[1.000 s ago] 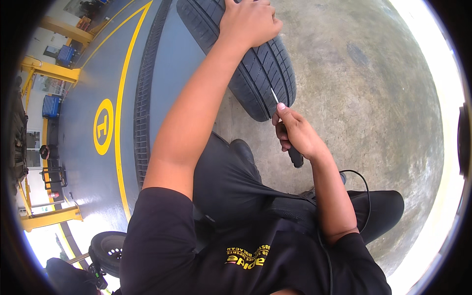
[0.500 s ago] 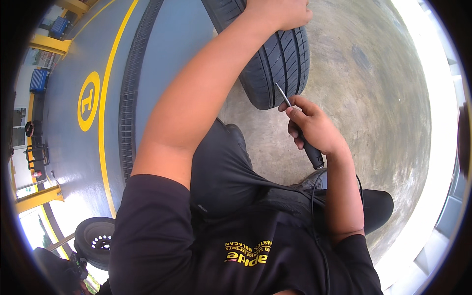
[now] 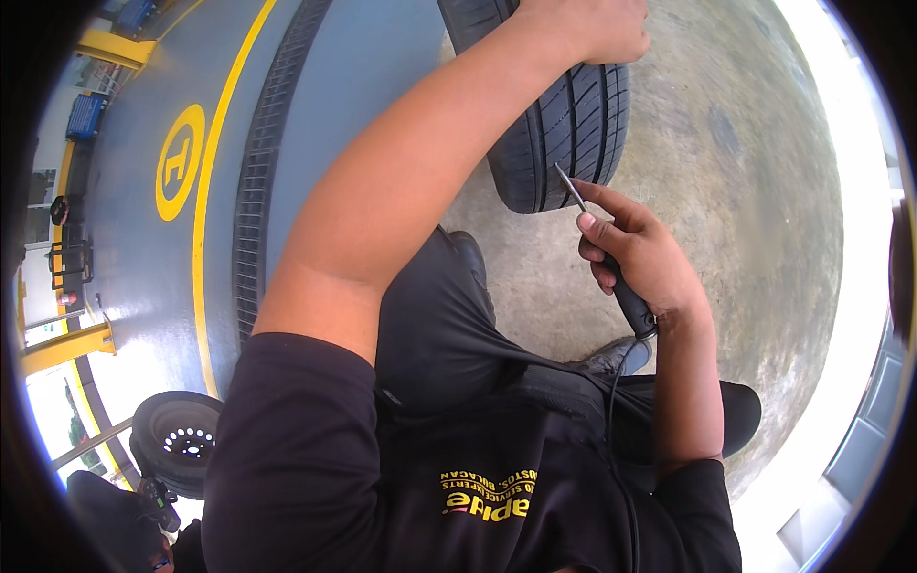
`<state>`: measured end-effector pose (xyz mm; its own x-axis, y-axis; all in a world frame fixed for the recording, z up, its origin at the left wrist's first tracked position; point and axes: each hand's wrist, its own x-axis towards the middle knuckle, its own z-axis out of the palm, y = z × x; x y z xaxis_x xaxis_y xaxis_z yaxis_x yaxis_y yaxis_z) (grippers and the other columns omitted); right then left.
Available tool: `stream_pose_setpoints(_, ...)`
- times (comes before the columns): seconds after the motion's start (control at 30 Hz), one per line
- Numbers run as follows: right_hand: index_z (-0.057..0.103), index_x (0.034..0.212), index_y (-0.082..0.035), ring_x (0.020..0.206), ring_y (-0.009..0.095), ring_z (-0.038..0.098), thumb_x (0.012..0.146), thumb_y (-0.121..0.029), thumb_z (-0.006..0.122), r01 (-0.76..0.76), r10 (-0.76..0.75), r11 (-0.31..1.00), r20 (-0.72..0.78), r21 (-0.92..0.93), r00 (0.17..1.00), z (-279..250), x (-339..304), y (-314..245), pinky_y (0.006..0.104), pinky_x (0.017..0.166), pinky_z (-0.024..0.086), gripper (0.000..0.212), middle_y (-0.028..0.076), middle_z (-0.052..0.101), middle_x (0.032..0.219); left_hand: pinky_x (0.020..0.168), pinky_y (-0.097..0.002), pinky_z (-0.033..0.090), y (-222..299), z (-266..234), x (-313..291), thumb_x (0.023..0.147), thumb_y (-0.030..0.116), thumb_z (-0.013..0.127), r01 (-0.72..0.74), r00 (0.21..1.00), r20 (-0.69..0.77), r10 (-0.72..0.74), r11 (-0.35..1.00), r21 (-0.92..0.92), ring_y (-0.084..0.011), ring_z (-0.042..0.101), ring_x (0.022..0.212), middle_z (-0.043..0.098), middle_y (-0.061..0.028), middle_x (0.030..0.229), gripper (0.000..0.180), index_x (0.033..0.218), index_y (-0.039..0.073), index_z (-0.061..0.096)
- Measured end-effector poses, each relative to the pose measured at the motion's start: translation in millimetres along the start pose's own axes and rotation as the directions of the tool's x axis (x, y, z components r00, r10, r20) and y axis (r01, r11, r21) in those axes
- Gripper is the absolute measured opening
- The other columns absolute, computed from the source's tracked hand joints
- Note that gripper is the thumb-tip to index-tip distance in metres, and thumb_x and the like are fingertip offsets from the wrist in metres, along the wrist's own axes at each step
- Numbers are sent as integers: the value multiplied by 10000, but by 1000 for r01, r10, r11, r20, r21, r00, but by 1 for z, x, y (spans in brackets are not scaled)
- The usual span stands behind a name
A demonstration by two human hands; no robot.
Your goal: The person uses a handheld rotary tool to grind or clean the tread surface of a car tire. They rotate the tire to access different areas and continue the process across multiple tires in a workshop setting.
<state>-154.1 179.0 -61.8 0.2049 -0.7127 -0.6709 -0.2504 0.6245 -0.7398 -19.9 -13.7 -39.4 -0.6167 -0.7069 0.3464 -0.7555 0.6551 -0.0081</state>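
Note:
A black tyre [image 3: 583,129] stands on the concrete floor ahead of me, its grooved tread facing me. My left hand [image 3: 597,29] is closed on its upper part, with some fingers hidden at the picture's top edge. In my right hand [image 3: 645,253] is a screwdriver [image 3: 630,301] with a black handle and a thin metal shaft. My fingers wrap its handle, and the index finger stretches along the shaft. The tip meets the tread near the lower end of the tyre, apparently at a groove.
A floor grate [image 3: 256,201] and a yellow line [image 3: 201,220] run along the blue floor at left. A wheel [image 3: 181,444] stands at lower left beside a person in dark clothes [image 3: 110,520]. A black cord [image 3: 613,420] hangs over my lap.
The tyre and both hands appear a little farther right in the picture, as the whole view has shifted. My right index finger now reaches farther along the shaft; the tip stays at the tread.

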Motion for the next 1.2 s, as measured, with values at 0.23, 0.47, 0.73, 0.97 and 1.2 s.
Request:
stream_pose_setpoints(0.23,403,1527,96,631,134,542,913,2,500,107,-162,924,122,366,979,-4,-10,-2,289,551,467,630,74,587,894,1149,-754,239,5,1,4,927,269,515,19,1000,21,-20,999,31,-314,602,1237,739,-137,1154,374,1054,41,783)
stream_pose_setpoints(0.47,452,1472,110,566,92,522,885,17,509,73,-162,879,151,471,975,-20,-2,0,246,469,445,597,106,621,913,1141,-770,230,9,-2,0,914,259,532,-52,998,40,50,997,56,-308,607,1216,752,-123,1104,350,1013,55,799)
stream_pose_setpoints(0.73,478,1457,76,566,82,524,915,13,510,177,-173,962,-40,209,984,0,-22,-7,239,475,435,546,97,638,926,1113,-783,257,8,-2,-10,914,264,521,-57,998,-37,60,995,79,-322,619,1207,753,-140,1122,361,1008,41,789)
stream_pose_setpoints(0.97,243,1606,50,539,25,445,1020,-84,488,660,-658,706,-582,-256,478,-218,-108,8,132,439,386,649,144,610,1146,1119,-755,284,5,-8,-3,919,287,525,-76,996,-51,76,997,12,-331,606,1255,737,-170,1170,377,1028,31,779)
stream_pose_setpoints(1.2,408,1522,80,524,49,484,985,-159,536,611,-651,759,-288,-225,702,-104,0,-40,166,465,425,601,123,618,1021,1146,-672,328,-34,-3,46,928,294,512,30,996,84,-28,999,-24,-375,621,1256,709,-209,1238,418,1113,8,754)
